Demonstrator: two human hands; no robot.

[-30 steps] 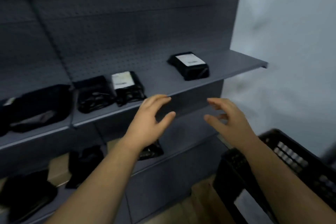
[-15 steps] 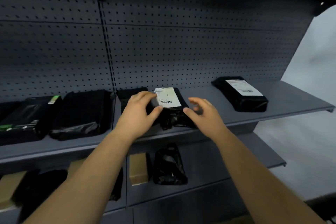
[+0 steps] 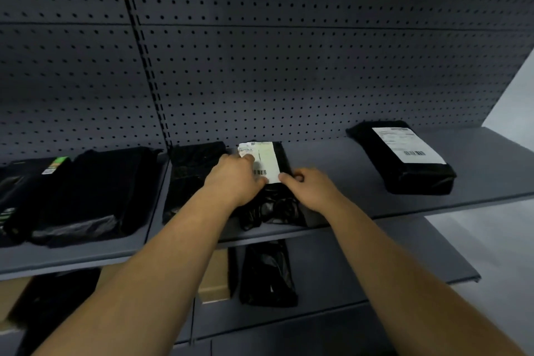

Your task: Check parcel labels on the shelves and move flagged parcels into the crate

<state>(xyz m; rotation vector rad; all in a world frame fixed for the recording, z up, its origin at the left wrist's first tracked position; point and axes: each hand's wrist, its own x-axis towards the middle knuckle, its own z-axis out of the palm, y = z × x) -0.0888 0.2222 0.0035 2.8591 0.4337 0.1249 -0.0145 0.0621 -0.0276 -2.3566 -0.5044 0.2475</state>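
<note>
In the head view, the black poly-bag parcel [image 3: 274, 208] lies on the upper shelf [image 3: 332, 165]. Its long axis runs from the front edge toward the pegboard [image 3: 289, 81], straight ahead between both hands. The left grip [image 3: 234, 179] curls over its white label [image 3: 265, 157] from the left. The right grip [image 3: 310, 188] pinches the label's near right corner.

Single wide-angle view, taken from the head. Pegboard back [image 3: 289, 66] is faced approx. head-on, cam tilted down. Mid shelf [image 3: 332, 159] is seen near, w/ lower shelf [image 3: 433, 254] beneath.
</note>
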